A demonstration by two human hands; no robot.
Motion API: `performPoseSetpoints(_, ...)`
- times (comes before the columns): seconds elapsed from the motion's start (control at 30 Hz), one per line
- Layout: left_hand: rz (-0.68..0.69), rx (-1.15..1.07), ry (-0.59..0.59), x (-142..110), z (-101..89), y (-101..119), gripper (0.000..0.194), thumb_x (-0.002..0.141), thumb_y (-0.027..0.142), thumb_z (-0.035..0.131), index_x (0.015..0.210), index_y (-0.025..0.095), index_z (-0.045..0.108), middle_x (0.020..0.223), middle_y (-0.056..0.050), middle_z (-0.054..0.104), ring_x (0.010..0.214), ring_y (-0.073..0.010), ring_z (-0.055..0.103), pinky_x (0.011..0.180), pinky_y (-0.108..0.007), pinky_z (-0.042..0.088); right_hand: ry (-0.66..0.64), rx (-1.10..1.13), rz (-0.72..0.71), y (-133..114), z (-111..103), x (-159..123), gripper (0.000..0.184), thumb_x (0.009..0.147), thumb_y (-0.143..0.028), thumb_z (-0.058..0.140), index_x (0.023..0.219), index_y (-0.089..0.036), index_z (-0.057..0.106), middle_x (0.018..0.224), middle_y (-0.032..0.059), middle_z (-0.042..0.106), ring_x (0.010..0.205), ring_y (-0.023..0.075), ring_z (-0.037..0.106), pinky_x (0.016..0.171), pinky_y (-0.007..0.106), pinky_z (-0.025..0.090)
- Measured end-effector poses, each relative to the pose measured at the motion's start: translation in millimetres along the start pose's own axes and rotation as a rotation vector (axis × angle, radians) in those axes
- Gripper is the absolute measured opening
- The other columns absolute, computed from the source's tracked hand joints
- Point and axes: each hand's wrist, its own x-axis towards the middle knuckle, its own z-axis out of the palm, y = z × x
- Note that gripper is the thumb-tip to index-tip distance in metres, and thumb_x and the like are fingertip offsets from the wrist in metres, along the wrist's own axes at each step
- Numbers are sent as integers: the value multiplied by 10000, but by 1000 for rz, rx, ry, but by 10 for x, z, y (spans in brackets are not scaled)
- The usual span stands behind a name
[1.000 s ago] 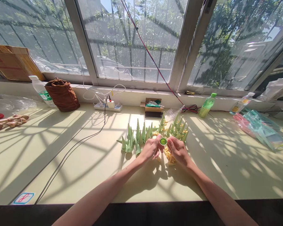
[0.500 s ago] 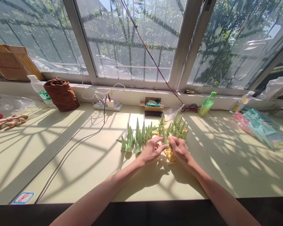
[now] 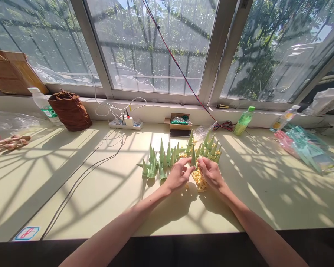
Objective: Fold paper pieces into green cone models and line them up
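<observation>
Between my hands a green pointed cone (image 3: 193,157) is held upright, its tip toward the window. My left hand (image 3: 179,174) grips it near the base with thumb and fingers. Beside it my right hand (image 3: 210,172) is closed in a pinch, close to the cone's right side; whatever the fingertips hold is too small to make out. Below the hands lies a heap of small yellow pieces (image 3: 200,182). Several similar green cones (image 3: 161,152) stand to the left, one or more lying over. Another group of green cones (image 3: 210,145) stands behind on the right, among more yellow pieces.
Behind the cones are a small open carton (image 3: 180,126) and a power strip (image 3: 125,125) with a dark cable. A brown bag (image 3: 70,111) and clear bottle (image 3: 46,106) stand left. A green bottle (image 3: 244,121) and plastic bags (image 3: 308,148) are on the right.
The cone has turned from its open round end facing me to standing upright with its tip up. My left fingers have shifted around its base; my right hand stays beside it.
</observation>
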Motion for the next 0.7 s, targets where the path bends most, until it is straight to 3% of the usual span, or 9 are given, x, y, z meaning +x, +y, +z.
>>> performPoseSetpoints(0.23, -15, -51, 37, 21, -12, 33, 388, 912, 379, 523, 1223, 162, 605, 1173, -118, 616, 644, -109, 596, 511, -211, 504, -13, 169, 47, 15, 33, 1, 291, 902, -497, 550, 845, -212, 529, 598, -51, 432, 476, 102, 403, 429, 233, 336)
performPoseSetpoints(0.33, -65, -74, 48, 24, -2, 24, 426, 937, 421, 468, 1225, 137, 601, 915, -79, 667, 506, -93, 553, 460, -216, 463, -37, 161, 44, -5, 36, -13, 306, 885, -510, 573, 830, -212, 530, 587, -53, 437, 472, 104, 412, 431, 237, 355)
performPoseSetpoints(0.47, -149, -109, 43, 22, 3, 18, 470, 942, 439, 460, 1216, 87, 608, 502, 29, 529, 373, -101, 480, 412, -213, 397, -75, 123, 44, -23, 33, -48, 302, 880, -501, 589, 814, -215, 517, 573, -57, 435, 472, 104, 419, 439, 239, 366)
performPoseSetpoints(0.7, -171, -180, -24, 12, -16, 46, 475, 939, 467, 464, 1205, 106, 619, 410, 43, 504, 324, -104, 463, 373, -195, 367, -69, 63, -29, -7, 9, -66, 244, 889, -446, 589, 831, -218, 522, 656, -26, 488, 547, 121, 469, 488, 247, 389)
